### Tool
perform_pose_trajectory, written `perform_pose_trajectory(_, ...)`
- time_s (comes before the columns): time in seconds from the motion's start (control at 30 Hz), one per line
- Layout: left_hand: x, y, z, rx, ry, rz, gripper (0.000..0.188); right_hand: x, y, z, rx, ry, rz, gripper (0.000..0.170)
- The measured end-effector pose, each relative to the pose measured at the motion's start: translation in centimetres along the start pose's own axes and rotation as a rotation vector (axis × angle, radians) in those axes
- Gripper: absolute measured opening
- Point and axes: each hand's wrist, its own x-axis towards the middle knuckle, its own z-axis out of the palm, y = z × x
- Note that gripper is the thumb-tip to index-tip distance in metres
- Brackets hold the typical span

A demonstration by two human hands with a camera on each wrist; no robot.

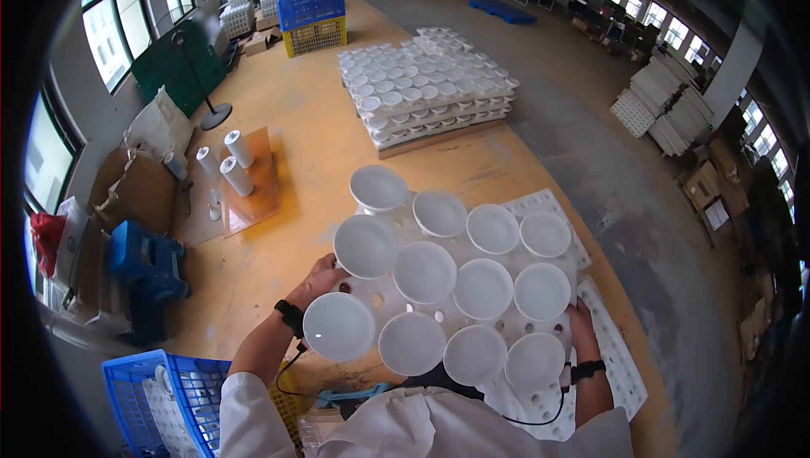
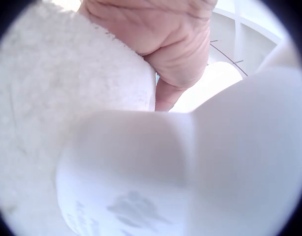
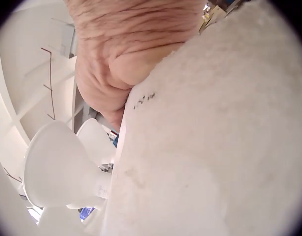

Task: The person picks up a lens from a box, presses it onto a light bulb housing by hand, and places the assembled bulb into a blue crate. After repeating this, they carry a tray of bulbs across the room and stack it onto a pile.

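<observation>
A white foam board [image 1: 364,291] stretches in front of me, carrying rows of white flared cups [image 1: 424,272] with their wide mouths up. My left hand [image 1: 321,279] grips its left edge. At the right edge my right hand [image 1: 580,329] holds the board. The left wrist view shows the hand [image 2: 165,42] against the rough foam side, beside a cup's narrow printed neck [image 2: 126,182]. In the right wrist view the hand [image 3: 124,59] wraps the board's edge, with a flared cup [image 3: 57,164] standing beyond. Most fingers are hidden by the board.
Perforated white boards [image 1: 614,352] lie under and right of the held one. Ahead stands a stack of loaded boards [image 1: 430,91]. An orange sheet [image 1: 263,173] bears white cylinders at left. A blue crate [image 1: 207,365] and a blue stool [image 1: 143,255] stand lower left.
</observation>
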Motion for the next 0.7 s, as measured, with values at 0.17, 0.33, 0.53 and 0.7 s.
perform_pose_trajectory(0.17, 3.8, 3.1, -5.3, -0.082, 0.096, -0.042, 0.035, 8.3, -3.8, 8.1, -0.03, -0.105, -0.009, 0.045)
perform_pose_trajectory(0.33, 8.1, 6.2, -10.2, -0.183, 0.17, -0.074, 0.033, 16.5, -7.7, 16.0, -0.027, -0.204, -0.027, 0.043)
perform_pose_trajectory(0.53, 14.5, 8.3, -18.7, -0.278, 0.263, -0.091, 0.031, 25.1, -13.2, 27.7, -0.089, -0.276, 0.015, 0.042)
perform_pose_trajectory(0.7, 22.4, 10.8, -27.1, -0.275, 0.287, -0.057, 0.029, 32.2, -16.3, 38.8, -0.181, -0.266, -0.101, 0.044)
